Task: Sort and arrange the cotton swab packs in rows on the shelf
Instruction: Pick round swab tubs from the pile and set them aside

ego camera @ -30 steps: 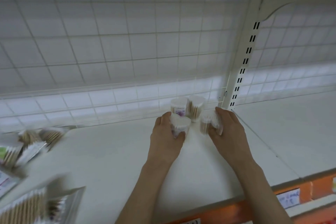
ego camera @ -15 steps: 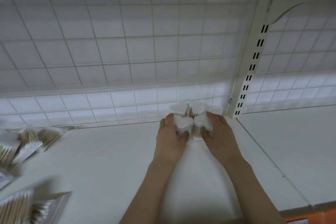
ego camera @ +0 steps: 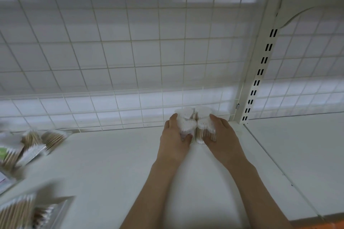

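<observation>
Swab packs [ego camera: 188,128], gripped by both hands

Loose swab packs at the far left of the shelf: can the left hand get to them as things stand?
Probably yes, once freed. The left hand grips a heart-shaped swab tub by the wire back grid. The bare white shelf lies between it and the loose swab packs, nothing blocking.

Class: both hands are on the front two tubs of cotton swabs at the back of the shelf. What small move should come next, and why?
Probably let go and reach for more. The left hand and right hand hold the front tubs close against the back pair by the wire grid, so this block looks set. Loose swab packs wait at the shelf's left.
</observation>
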Available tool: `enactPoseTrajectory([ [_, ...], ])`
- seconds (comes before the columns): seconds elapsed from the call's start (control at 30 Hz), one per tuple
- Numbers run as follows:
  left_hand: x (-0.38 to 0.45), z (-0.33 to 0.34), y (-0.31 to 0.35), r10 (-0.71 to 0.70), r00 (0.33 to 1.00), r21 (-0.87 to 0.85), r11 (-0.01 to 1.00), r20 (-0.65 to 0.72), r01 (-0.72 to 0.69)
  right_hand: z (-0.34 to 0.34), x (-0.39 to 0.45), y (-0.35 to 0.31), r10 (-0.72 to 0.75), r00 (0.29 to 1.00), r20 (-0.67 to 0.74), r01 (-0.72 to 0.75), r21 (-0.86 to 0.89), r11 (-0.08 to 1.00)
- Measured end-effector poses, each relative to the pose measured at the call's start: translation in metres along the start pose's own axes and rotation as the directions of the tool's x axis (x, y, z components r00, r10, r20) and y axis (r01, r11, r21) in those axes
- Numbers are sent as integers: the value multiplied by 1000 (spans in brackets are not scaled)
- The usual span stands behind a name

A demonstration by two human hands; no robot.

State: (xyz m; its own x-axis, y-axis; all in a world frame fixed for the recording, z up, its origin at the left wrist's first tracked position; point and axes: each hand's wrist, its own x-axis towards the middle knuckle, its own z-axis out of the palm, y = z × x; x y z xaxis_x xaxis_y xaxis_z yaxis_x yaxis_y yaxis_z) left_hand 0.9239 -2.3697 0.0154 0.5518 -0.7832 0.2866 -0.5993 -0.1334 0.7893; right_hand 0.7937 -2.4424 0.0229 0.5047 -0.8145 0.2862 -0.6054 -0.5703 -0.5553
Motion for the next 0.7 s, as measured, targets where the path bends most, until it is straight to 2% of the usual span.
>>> enactPoseTrajectory([
  [0.13,-8,-16,0,-8,999,49,999,38,6,-3,-8,-9,16,997,-75,-21,-64,998],
  [0.23,-23,-41,-1,35,999,104,994,-27,-32,-3,-19,-24,0,986,-164,-10,-62,998],
  [0.3,-36,-61,-4,76,994,141,988,-84,-64,1,-27,-39,-23,984,-175,16,-40,999],
  [0.4,-59,-93,-7,112,986,170,981,-126,-89,13,-42,-68,-62,987,-152,59,-19,998],
  [0.5,-82,-131,-18,159,981,269,955,-107,-125,31,-59,-102,-109,989,-96,110,5,994],
  [0.7,-122,-220,-52,90,993,415,908,-72,-52,70,-89,-177,-175,984,27,173,81,982],
])
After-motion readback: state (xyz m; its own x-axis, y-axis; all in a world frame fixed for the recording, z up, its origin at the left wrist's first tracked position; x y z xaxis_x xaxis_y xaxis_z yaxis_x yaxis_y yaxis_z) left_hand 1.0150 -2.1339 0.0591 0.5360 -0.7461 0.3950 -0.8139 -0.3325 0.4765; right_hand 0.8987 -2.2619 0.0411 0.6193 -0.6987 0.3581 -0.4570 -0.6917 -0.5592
